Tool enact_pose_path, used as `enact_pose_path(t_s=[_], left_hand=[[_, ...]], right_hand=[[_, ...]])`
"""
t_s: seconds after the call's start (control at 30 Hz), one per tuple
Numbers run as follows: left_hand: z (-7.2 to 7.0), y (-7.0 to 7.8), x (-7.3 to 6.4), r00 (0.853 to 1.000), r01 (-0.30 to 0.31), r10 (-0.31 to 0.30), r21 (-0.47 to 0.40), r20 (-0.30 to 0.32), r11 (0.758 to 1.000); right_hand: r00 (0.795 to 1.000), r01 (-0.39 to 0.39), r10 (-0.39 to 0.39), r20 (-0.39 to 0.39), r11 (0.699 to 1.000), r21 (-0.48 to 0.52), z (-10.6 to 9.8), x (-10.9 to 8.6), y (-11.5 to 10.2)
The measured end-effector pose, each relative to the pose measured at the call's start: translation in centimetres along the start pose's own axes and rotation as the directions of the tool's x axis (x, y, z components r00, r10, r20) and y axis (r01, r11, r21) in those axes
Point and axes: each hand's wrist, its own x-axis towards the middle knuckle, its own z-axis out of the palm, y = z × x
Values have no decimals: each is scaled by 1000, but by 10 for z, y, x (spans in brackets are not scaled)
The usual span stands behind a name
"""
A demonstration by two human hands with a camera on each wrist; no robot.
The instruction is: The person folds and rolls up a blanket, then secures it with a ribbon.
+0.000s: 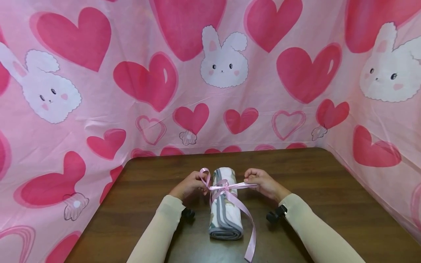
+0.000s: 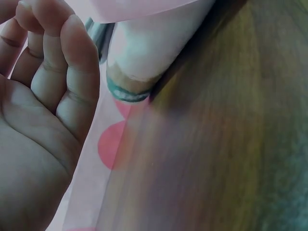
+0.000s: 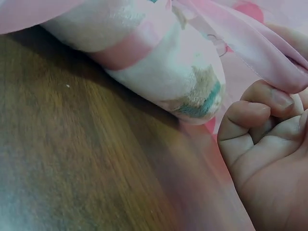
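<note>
A rolled blanket (image 1: 234, 216), white with grey edging, lies lengthwise on the table between the hands. Round its middle runs a pink satin ribbon (image 1: 250, 239), crossed at a knot (image 1: 226, 188) on top, with one long tail trailing toward the near edge. On the left side, the left hand (image 1: 190, 186) pinches a ribbon loop near its fingertips. Opposite it, the right hand (image 1: 265, 185) pinches another length of ribbon between thumb and fingers, stretched out sideways from the knot. In the right wrist view, the ribbon (image 3: 269, 55) reaches the curled fingers (image 3: 248, 115).
The brown wooden table (image 1: 138, 204) has rounded far corners. Behind it and along both sides hangs a pink cloth (image 1: 197, 96) printed with hearts and rabbits. Dark wrist devices (image 1: 275, 214) sit at the cuffs of the pale sleeves (image 1: 315, 226).
</note>
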Motion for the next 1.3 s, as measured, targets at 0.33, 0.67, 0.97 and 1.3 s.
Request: enact_pose_path(t_s=[0.33, 0.67, 0.97, 1.3], left_hand=[[-3, 2, -7, 999, 39, -39, -10, -1, 999], [-5, -2, -12, 999, 46, -46, -7, -24, 999], [-7, -8, -13, 999, 28, -29, -50, -24, 998], [-3, -12, -10, 999, 45, -46, -38, -14, 998]], right_hand=[[999, -10, 8, -31, 996, -91, -8, -7, 0], [999, 2, -7, -44, 994, -111, -11, -13, 0], [997, -16, 5, -76, 989, -145, -18, -15, 1], [972, 211, -225, 64, 962, 174, -17, -14, -4]])
